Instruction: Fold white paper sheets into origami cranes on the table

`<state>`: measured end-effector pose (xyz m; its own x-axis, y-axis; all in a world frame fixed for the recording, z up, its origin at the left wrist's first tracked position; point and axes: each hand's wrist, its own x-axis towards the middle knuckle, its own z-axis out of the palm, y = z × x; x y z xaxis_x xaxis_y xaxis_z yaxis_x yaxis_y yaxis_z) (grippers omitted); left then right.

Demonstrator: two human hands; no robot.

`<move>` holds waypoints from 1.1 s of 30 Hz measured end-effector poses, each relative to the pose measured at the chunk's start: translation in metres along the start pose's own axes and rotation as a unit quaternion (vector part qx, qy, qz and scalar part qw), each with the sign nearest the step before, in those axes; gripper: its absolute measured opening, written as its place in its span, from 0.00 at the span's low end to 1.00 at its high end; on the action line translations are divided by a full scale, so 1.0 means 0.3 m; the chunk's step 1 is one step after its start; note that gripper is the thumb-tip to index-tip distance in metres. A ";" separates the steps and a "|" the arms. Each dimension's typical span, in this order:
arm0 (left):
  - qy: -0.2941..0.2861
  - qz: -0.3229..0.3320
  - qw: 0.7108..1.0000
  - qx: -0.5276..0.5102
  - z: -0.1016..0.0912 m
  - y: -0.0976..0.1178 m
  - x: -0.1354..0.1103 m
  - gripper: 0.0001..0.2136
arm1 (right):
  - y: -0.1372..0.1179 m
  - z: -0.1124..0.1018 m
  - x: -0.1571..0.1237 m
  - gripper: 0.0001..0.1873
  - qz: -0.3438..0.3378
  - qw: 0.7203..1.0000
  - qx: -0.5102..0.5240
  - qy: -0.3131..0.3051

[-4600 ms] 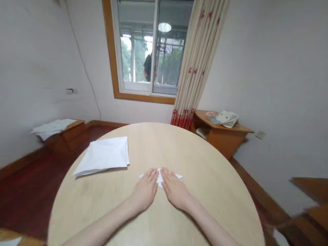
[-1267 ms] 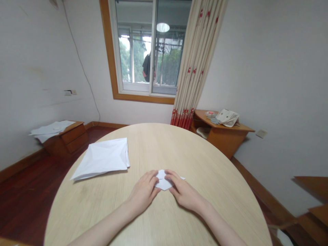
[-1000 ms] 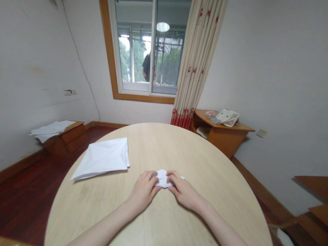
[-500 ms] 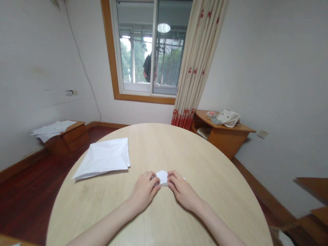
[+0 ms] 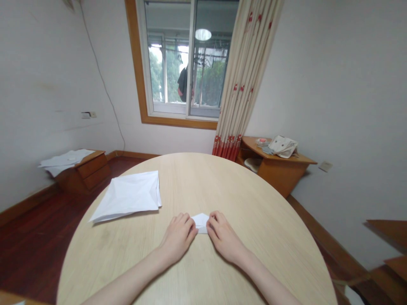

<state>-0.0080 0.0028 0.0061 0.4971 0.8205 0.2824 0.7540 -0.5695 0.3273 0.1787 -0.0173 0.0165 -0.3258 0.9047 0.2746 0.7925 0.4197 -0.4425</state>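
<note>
Window (image 5: 191,63) sat upper center, cream curtain (image 5: 244,84) with red pattern at its right edge. Right of center: wooden corner cabinet (image 5: 278,176), pale cloth item (image 5: 282,146) on top. Drawer unit (image 5: 94,168) at left carried white sheets (image 5: 65,159).

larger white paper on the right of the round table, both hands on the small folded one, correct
No: in the head view, the larger white paper lies on the left side of the round table. The left hand and right hand are on the small folded paper.
</note>
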 end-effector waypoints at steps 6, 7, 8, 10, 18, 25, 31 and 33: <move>-0.014 -0.027 0.999 0.022 -0.006 0.011 0.004 0.08 | 0.012 0.021 -0.001 0.07 0.044 0.997 -0.058 -0.005; -0.016 -0.028 0.999 0.026 -0.007 0.013 0.004 0.08 | 0.013 0.022 -0.002 0.07 0.044 0.997 -0.058 -0.006; -0.016 -0.028 0.999 0.030 -0.008 0.014 0.004 0.09 | 0.013 0.023 -0.002 0.07 0.043 0.997 -0.058 -0.007; -0.012 -0.027 0.999 0.041 -0.009 0.016 0.004 0.10 | 0.012 0.025 -0.001 0.07 0.042 0.997 -0.057 -0.009; 0.001 -0.036 0.998 0.060 -0.011 0.022 -0.001 0.14 | 0.002 0.023 -0.006 0.06 0.028 0.998 -0.052 -0.012; -0.008 -0.060 0.997 0.058 -0.009 0.024 0.006 0.14 | -0.017 0.016 0.000 0.03 0.036 0.996 -0.078 -0.013; -0.005 -0.070 0.997 0.013 -0.017 0.022 0.010 0.12 | -0.024 0.005 0.008 0.03 0.062 0.997 -0.049 -0.014; -0.004 -0.074 0.997 -0.003 -0.019 0.020 0.010 0.11 | -0.021 0.001 0.011 0.03 0.067 0.997 -0.037 -0.018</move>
<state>-0.0045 0.0015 0.0141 0.3835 0.8959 0.2241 0.8171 -0.4422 0.3699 0.1723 -0.0169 0.0199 -0.2323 0.9547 0.1862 0.8656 0.2902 -0.4081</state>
